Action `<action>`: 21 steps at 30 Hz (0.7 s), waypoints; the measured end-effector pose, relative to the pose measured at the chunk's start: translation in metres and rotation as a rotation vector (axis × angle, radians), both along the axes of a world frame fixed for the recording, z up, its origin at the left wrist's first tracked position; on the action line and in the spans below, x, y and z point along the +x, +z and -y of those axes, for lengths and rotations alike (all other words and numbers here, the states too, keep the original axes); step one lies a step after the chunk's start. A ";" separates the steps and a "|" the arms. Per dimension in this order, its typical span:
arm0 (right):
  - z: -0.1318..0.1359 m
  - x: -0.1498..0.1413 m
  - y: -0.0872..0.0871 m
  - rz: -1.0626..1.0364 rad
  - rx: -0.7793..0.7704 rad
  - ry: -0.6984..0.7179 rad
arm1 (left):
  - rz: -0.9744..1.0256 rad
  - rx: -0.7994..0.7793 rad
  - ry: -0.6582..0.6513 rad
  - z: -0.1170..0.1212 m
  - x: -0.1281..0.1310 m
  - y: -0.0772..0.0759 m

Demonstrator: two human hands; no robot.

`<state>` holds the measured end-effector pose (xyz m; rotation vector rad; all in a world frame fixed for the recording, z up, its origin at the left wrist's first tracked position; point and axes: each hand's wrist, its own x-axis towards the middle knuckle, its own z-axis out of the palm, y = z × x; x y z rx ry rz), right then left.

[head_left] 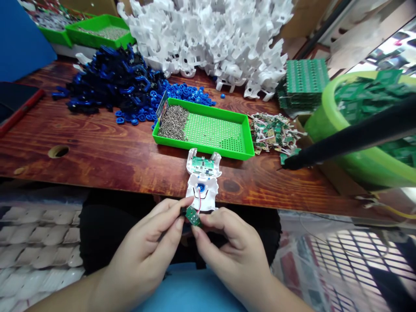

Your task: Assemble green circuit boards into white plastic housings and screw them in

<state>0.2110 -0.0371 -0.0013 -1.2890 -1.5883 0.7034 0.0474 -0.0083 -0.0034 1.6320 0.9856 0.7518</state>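
Between my two hands, just in front of the table edge, is a small green circuit board (193, 215) with red and white wires running up from it. My right hand (229, 242) pinches the board by its right side between thumb and fingers. My left hand (149, 240) is closed on a small black part (183, 211) at the board's left end; its exact kind is hard to make out. Beyond my fingertips lies a white plastic shell (211, 199) with a blue round piece (201, 187) inside. Behind it, another white shell (217, 170) holds a larger green circuit board (203, 164).
A green tray (214, 128) with small screws (173, 122) stands behind the shells. Piles of blue-black parts (113, 80), blue rings (185, 92), white shells (211, 34) and wired boards (273, 130) surround it. A black rod (351, 134) crosses before a yellow-green tub (331, 99) at right.
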 end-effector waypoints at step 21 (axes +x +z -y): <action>0.006 -0.001 -0.003 0.160 0.153 0.054 | -0.046 0.126 0.052 0.006 -0.002 -0.004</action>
